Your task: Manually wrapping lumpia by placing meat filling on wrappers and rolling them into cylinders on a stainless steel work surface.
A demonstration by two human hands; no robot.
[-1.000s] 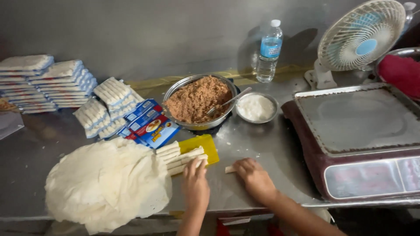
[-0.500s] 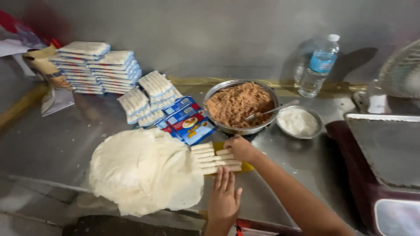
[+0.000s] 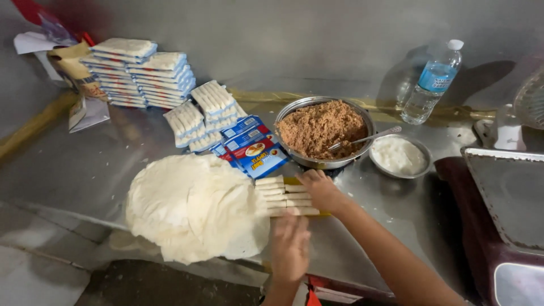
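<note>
A stainless steel counter (image 3: 85, 170) is carrying a pile of thin round wrappers (image 3: 192, 207), a row of rolled spring rolls (image 3: 283, 196), stacks of white packets (image 3: 144, 71), blue and red boxes (image 3: 255, 148), a metal bowl of brown filling (image 3: 324, 131), a small bowl of white paste (image 3: 398, 156) and a plastic water bottle (image 3: 432, 82).

Since a second ago our view swings left: the fan, fully seen then, now only peeks in at the right edge (image 3: 530, 102), and the stacks of white packs (image 3: 141, 71) sit well inside the picture. Our right hand (image 3: 320, 190), which lay flat on the table right of the rolls (image 3: 283, 196), now rests on their right end, touching them. Our left hand (image 3: 290, 246), earlier just at the rolls, now lies below them with fingers spread, blurred, beside the stack of wrappers (image 3: 195, 207).
</note>
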